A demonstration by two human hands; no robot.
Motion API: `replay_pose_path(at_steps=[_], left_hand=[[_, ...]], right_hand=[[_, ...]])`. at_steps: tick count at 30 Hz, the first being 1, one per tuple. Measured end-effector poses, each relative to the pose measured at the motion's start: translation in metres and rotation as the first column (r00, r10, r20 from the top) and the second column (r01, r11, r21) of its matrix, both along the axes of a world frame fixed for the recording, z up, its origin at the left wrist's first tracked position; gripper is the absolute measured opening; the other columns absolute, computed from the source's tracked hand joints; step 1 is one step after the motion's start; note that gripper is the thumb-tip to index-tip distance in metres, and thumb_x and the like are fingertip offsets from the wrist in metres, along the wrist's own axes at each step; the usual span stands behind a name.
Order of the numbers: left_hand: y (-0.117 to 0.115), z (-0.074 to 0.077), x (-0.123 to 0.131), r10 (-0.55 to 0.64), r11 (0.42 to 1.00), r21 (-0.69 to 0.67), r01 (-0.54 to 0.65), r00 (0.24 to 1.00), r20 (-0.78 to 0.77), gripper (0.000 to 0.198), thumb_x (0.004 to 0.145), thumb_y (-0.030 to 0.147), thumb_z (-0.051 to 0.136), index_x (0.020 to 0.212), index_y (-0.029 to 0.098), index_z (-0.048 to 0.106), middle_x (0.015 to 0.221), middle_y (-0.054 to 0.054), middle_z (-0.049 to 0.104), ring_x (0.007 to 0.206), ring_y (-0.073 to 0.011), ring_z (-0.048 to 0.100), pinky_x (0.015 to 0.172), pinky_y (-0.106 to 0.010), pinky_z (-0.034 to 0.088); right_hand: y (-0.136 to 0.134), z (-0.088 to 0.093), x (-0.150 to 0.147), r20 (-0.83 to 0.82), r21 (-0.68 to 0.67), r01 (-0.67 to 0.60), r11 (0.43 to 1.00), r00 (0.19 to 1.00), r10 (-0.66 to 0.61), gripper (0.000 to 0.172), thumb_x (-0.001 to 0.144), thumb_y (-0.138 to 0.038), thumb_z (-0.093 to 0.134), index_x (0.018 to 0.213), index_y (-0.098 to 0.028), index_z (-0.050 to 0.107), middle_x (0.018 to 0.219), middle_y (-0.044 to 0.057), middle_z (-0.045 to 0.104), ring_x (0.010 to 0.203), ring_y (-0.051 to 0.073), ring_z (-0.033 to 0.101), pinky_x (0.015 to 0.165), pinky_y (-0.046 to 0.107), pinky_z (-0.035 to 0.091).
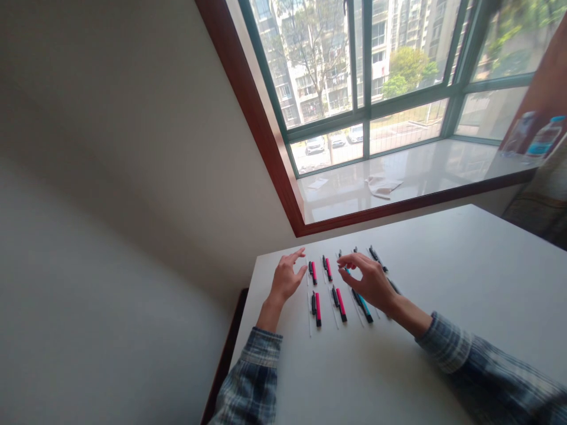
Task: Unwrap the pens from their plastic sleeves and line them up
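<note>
Pen parts lie in two rows on the white table [420,260]. The far row holds a pink pen barrel [314,273] and another pink barrel [329,269], each beside a black clipped part. Nearer me are a third pink barrel [318,310], a pink barrel [341,305] and a teal barrel [365,309]. Thin white sticks, like refills [309,316], lie alongside. My left hand [287,276] hovers left of the far row, fingers apart, holding nothing. Over the teal and black parts, my right hand [367,278] curves with thumb and fingers apart; it hides several parts beneath it.
A wall is at the left. Behind the table, a window sill [425,168] bears a crumpled white piece [384,186] and, at the far right, a bottle with a blue cap [546,137]. A black pen part [378,258] lies at the far row's right end.
</note>
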State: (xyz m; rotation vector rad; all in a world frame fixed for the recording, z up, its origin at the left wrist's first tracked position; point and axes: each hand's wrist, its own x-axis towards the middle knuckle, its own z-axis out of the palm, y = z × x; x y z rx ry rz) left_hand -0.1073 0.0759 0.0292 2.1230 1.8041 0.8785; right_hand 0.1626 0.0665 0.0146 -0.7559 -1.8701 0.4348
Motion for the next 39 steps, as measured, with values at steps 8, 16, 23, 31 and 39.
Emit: replay_pose_path(at_steps=[8, 16, 23, 31, 39], left_hand=[[0.006, -0.019, 0.002, -0.067, 0.991, -0.116, 0.062, 0.997, -0.044, 0.057, 0.093, 0.026, 0.065, 0.149, 0.023, 0.057, 0.142, -0.007, 0.066, 0.129, -0.0257, 0.054, 0.115, -0.041, 0.040], [0.010, -0.023, -0.001, -0.052, 0.990, -0.130, 0.050, 0.999, -0.011, 0.050, 0.092, 0.026, 0.065, 0.143, 0.025, 0.063, 0.139, -0.009, 0.067, 0.126, -0.0266, 0.057, 0.114, -0.041, 0.040], [0.011, -0.026, -0.001, -0.072, 0.994, -0.078, 0.075, 0.996, 0.044, 0.050, 0.087, 0.025, 0.071, 0.137, 0.028, 0.067, 0.132, -0.007, 0.070, 0.122, -0.0267, 0.058, 0.112, -0.043, 0.041], [0.015, -0.006, 0.003, -0.017, 0.999, -0.015, 0.030, 0.825, 0.564, 0.054, 0.081, 0.032, 0.080, 0.133, 0.024, 0.069, 0.095, -0.002, 0.071, 0.077, -0.0140, 0.059, 0.077, -0.030, 0.052], [-0.021, 0.028, 0.013, -0.035, 0.992, -0.023, 0.124, 0.445, 0.895, 0.053, 0.083, 0.033, 0.082, 0.133, 0.029, 0.065, 0.103, 0.001, 0.064, 0.091, -0.0157, 0.073, 0.091, -0.034, 0.060]], right_hand=[[0.001, -0.002, -0.001, 0.003, 0.021, -0.031, 0.999, 1.000, 0.031, 0.015, 0.097, -0.017, 0.063, 0.110, -0.023, 0.067, 0.096, 0.007, 0.074, 0.085, 0.022, 0.070, 0.076, 0.038, 0.059], [0.001, -0.001, -0.002, 0.005, 0.026, -0.053, 0.998, 0.999, 0.053, 0.014, 0.097, -0.016, 0.063, 0.108, -0.022, 0.067, 0.094, 0.006, 0.075, 0.085, 0.021, 0.069, 0.077, 0.037, 0.058], [0.003, -0.003, -0.002, 0.015, 0.017, -0.052, 0.998, 0.999, 0.052, 0.015, 0.096, -0.016, 0.065, 0.109, -0.022, 0.068, 0.094, 0.006, 0.075, 0.086, 0.022, 0.070, 0.076, 0.038, 0.058], [0.002, 0.000, -0.002, -0.027, 0.013, -0.036, 0.999, 0.999, 0.036, 0.021, 0.095, -0.013, 0.064, 0.113, -0.023, 0.068, 0.095, 0.005, 0.075, 0.085, 0.021, 0.070, 0.076, 0.036, 0.059], [0.002, 0.001, -0.001, -0.088, -0.096, 0.008, 0.995, 0.996, -0.017, 0.023, 0.097, -0.017, 0.060, 0.116, -0.023, 0.071, 0.096, 0.006, 0.073, 0.085, 0.020, 0.069, 0.078, 0.036, 0.058]])
